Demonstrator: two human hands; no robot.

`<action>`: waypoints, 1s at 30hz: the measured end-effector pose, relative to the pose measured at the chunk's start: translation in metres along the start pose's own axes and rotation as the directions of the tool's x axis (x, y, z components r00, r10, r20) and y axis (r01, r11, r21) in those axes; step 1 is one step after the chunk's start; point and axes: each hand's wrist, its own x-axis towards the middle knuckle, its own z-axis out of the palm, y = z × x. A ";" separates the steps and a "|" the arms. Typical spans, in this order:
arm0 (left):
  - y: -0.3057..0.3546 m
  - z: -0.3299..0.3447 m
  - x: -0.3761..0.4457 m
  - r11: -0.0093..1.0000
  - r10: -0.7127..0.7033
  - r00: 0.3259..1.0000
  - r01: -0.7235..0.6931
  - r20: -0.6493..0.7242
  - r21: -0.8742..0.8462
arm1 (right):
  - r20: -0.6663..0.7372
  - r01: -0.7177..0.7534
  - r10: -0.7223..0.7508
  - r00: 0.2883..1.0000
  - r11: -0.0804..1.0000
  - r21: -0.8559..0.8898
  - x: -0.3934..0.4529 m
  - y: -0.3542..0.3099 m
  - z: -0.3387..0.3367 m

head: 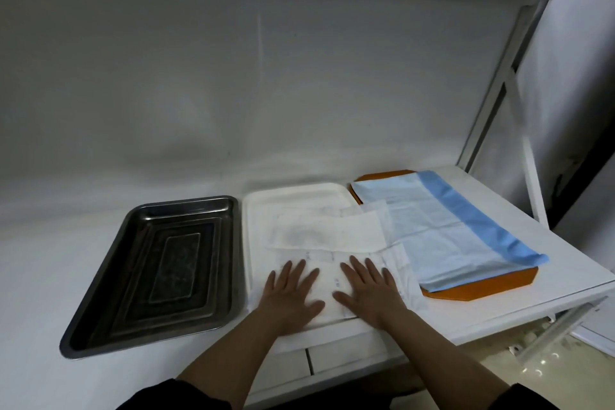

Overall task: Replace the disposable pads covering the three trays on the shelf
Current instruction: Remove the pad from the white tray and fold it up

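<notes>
Three trays lie side by side on the white shelf [50,276]. The left one is a bare dark metal tray [100,293]. In the middle sits a white tray [293,195] with a white pad [326,233] spread in it. My left hand [291,293] and my right hand [369,289] press flat on the near part of that pad, fingers straight and spread. On the right an orange tray [482,291] is covered by a pale blue pad [442,226] with a darker blue strip along its far side.
The shelf's white back wall [266,93] rises behind the trays and another shelf board runs overhead. A white metal upright [499,83] with a diagonal brace stands at the right end. The floor [565,363] shows beyond the shelf's right front corner.
</notes>
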 end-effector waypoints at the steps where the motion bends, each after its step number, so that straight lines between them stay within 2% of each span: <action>1: -0.001 0.000 0.000 1.000 0.004 1.000 -0.004 0.007 0.004 | 0.015 -0.015 0.015 1.000 1.000 0.002 0.000 0.002 -0.001; 4: -0.002 -0.005 0.002 1.000 0.008 0.999 -0.009 0.051 0.011 | 0.011 -0.063 0.063 0.998 0.998 -0.025 -0.001 0.008 -0.006; 6: -0.001 -0.011 0.004 1.000 0.007 0.997 -0.007 0.078 0.007 | -0.046 -0.084 0.082 0.996 0.995 -0.059 -0.002 0.013 -0.008; 9: 0.005 -0.020 0.002 1.000 0.007 0.999 -0.008 0.053 0.020 | -0.141 -0.107 0.086 0.986 0.983 -0.148 -0.008 0.021 -0.014; 12: 0.013 -0.028 -0.004 0.997 0.035 0.999 -0.036 0.021 0.070 | -0.169 -0.156 0.131 0.977 0.978 -0.141 -0.017 0.026 -0.023; 15: 0.024 -0.034 -0.010 0.995 0.082 0.996 -0.085 0.042 0.061 | -0.194 -0.239 0.240 0.951 0.971 0.029 -0.024 0.028 -0.032; 18: 0.035 -0.036 -0.017 0.993 0.107 0.988 -0.111 0.111 0.030 | -0.179 -0.302 0.354 0.918 0.917 0.261 -0.027 0.030 -0.042; 22: 0.041 -0.036 -0.024 0.994 0.106 0.979 -0.106 0.172 -0.004 | -0.061 -0.362 0.492 0.868 0.713 0.601 -0.025 0.038 -0.053; 26: 0.039 -0.031 -0.022 0.995 0.096 0.979 -0.092 0.180 -0.031 | 0.022 -0.371 0.537 0.843 0.551 0.747 -0.021 0.046 -0.058; 28: 0.037 -0.031 -0.021 0.994 0.095 0.979 -0.085 0.179 -0.062 | 0.012 -0.353 0.540 0.842 0.534 0.768 -0.018 0.049 -0.059; 30: 0.034 -0.031 -0.019 0.993 0.102 0.979 -0.088 0.175 -0.085 | 0.012 -0.345 0.513 0.859 0.560 0.753 -0.017 0.051 -0.059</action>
